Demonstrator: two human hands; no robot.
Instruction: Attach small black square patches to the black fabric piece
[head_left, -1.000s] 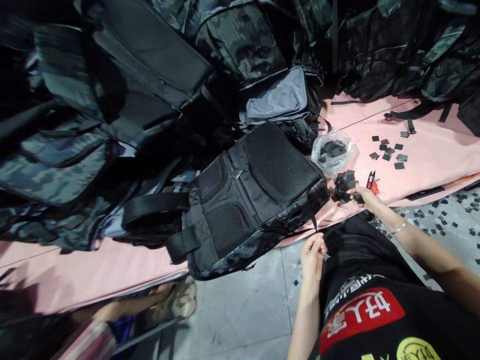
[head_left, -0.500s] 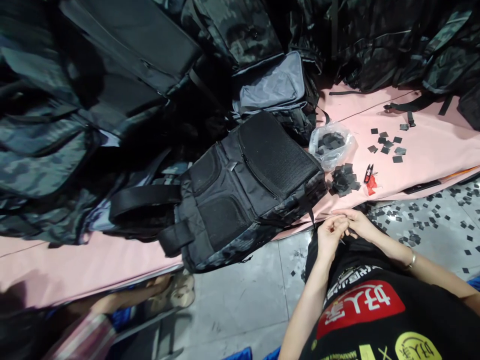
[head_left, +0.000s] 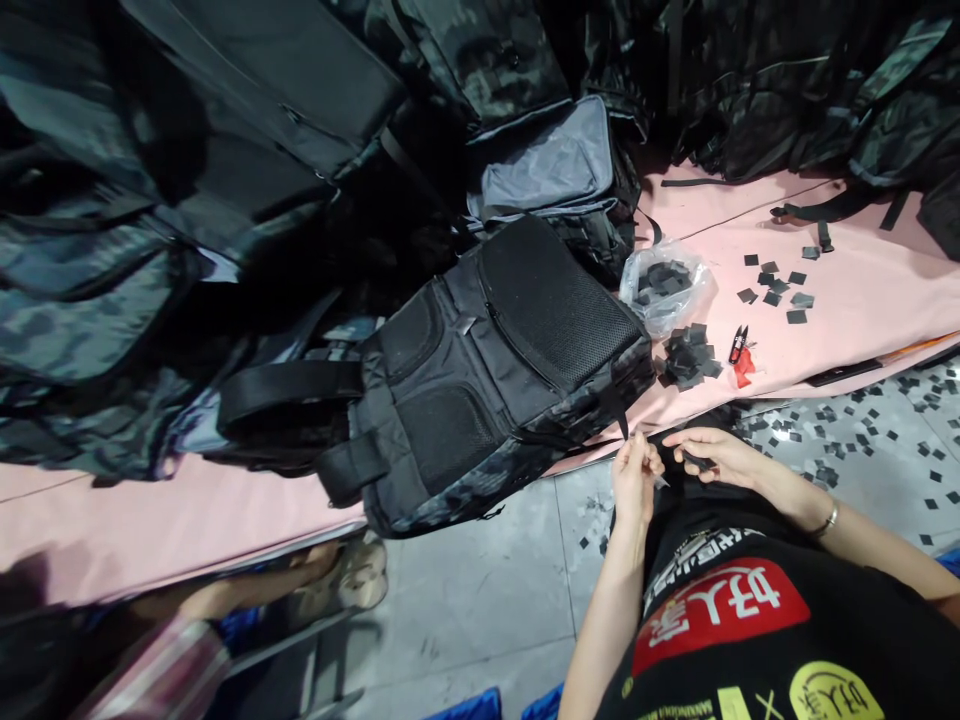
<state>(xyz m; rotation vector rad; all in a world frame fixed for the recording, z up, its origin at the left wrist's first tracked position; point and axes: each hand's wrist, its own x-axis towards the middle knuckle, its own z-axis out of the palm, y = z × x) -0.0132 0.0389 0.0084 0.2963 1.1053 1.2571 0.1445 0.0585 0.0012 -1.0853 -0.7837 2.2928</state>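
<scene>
One backpack (head_left: 491, 385) lies at ten o'clock from the left hand (head_left: 637, 472), which pinches its strap (head_left: 619, 408); the half-curled right hand (head_left: 716, 458) holds a dark piece (head_left: 695, 460).

Strap (head_left: 619, 408): lower end hidden at the left hand (head_left: 635, 478)
Dark piece (head_left: 696, 461): partly covered by the right hand (head_left: 721, 458), its kind not made out
Backpacks (head_left: 274, 85): cut off by the top edge
Snips (head_left: 739, 345): markings too small to be read

Hands (head_left: 636, 478) apart again after touching
</scene>
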